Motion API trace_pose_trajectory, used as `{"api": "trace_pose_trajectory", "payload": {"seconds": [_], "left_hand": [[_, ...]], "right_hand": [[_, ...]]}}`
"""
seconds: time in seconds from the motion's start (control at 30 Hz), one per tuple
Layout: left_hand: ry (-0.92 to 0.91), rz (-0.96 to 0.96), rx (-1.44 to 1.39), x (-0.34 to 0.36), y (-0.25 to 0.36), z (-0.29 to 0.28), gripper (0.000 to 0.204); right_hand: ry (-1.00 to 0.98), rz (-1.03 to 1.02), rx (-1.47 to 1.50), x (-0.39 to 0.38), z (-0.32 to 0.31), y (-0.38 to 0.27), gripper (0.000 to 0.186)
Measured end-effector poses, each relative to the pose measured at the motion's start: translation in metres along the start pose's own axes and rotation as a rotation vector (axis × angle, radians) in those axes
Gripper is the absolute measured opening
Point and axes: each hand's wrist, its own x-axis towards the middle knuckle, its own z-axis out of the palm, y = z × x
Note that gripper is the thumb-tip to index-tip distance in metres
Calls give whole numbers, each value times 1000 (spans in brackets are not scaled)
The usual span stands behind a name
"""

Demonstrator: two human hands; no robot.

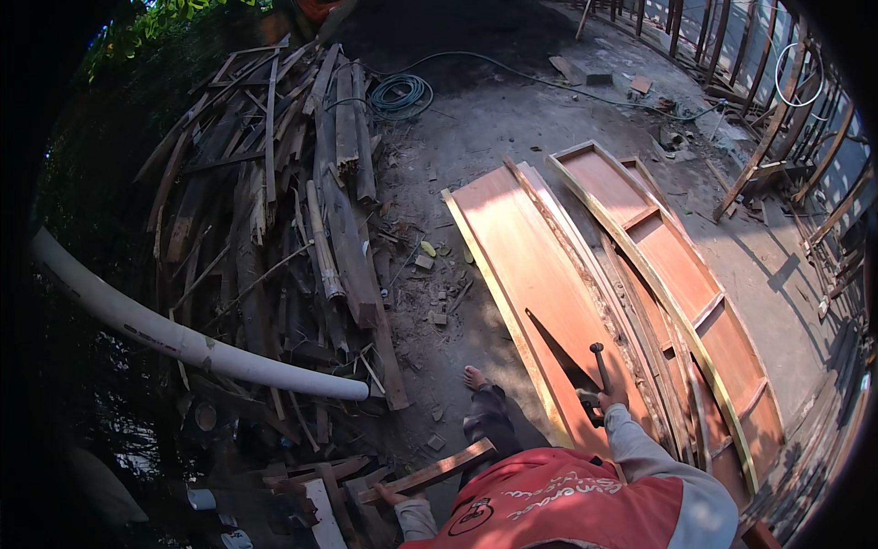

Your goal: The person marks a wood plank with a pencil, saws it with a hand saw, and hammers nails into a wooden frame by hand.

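My left hand (393, 495) is closed around one end of a short brown length of wood (448, 467), which slants up to the right in front of my body. My right hand (615, 396) grips a hammer (600, 364) by its handle, head upward. The same hand also appears to hold a handsaw (560, 355) by its black handle; its dark blade points up and left over a reddish plywood panel (521, 247). How the fingers wrap the two tools is partly hidden.
A pile of old timber (265, 210) lies left, with a white pipe (229, 357) across its near side. A coiled green hose (401, 93) rests on the ground beyond. Right of the panel are rough wood strips (631, 320) and a framed wooden panel (677, 265). A fence (759, 64) stands far right.
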Motion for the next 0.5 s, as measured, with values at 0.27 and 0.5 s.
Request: {"api": "trace_pose_trajectory", "payload": {"seconds": [0.27,0.5], "left_hand": [[15,2,204,177,47,348,104],[-432,-255,200,281,-42,760,75]], "right_hand": [[-62,41,91,156,108,-314,12],[19,-93,150,289,124,-500,18]]}}
